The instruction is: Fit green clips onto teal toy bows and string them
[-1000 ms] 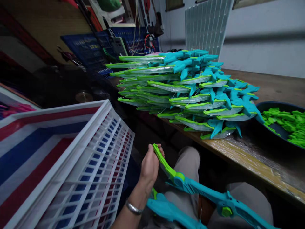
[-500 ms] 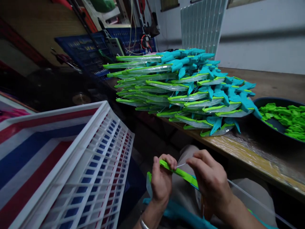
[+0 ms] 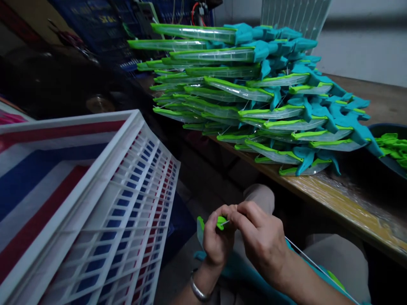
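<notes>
The left hand (image 3: 218, 239) is closed on the green tip (image 3: 221, 223) of a toy part above the lap. The right hand (image 3: 260, 237) touches it, fingers pinched at the white string (image 3: 226, 222).

Lime-green piece (image 3: 220, 223), mostly hidden, white string (image 3: 303, 253), straight

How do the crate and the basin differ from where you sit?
The crate is white and straight-sided; the basin is dark and rounded. The crate has a striped lining, while the basin holds bright green pieces. The crate stands left of the table; the basin sits on it. Both are open-topped containers.
</notes>
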A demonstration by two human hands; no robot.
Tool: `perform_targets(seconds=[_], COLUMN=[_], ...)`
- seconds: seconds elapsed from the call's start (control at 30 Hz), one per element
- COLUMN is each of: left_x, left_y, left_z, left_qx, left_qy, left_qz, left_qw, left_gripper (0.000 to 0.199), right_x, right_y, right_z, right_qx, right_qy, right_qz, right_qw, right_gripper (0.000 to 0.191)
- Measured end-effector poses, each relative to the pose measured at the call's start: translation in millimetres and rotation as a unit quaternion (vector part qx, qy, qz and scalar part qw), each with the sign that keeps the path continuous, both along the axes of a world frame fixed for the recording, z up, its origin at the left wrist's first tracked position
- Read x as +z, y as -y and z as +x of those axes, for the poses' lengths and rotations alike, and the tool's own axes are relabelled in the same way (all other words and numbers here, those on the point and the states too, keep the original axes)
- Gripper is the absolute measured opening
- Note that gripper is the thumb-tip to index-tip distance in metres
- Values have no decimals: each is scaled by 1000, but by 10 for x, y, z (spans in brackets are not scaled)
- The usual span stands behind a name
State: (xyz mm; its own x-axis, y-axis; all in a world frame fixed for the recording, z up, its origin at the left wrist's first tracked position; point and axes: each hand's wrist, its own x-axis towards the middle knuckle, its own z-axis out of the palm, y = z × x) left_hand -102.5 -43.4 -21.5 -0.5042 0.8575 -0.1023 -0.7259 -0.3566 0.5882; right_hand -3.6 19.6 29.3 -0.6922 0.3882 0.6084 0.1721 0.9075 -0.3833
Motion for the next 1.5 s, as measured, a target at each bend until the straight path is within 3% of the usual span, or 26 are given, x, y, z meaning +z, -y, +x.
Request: perform_targets(seconds=[0.4,0.83,1.1,1.3,1.5], left_x=[5,50,47,77,126], left_y=[-8,-34,-45,-74,-92], left_z=[-16,-18,-19,-57,-13], left_qx=[24,8,10,3,-27], left_qy=[-9,-11,3,-44,-46], left_qz=[-89,-41,-66,-60,-106], left_qw=[996,999,998,997,993], left_gripper=[45,45,44,48,59], right_x=[-39,-62,-89,-75,-65], right_y=[-24,-30,-3,-81,-155], right_z=[-61,-75,-109,-151,-166], right_qx=[-8,-9,0,36,1], right_qy=[-8,-18,10,-9,-38], right_qz=[-3,-21,-19,-18,28], right_qw=[1000,1000,1000,999,999], right_gripper=[27,25,36,30,22])
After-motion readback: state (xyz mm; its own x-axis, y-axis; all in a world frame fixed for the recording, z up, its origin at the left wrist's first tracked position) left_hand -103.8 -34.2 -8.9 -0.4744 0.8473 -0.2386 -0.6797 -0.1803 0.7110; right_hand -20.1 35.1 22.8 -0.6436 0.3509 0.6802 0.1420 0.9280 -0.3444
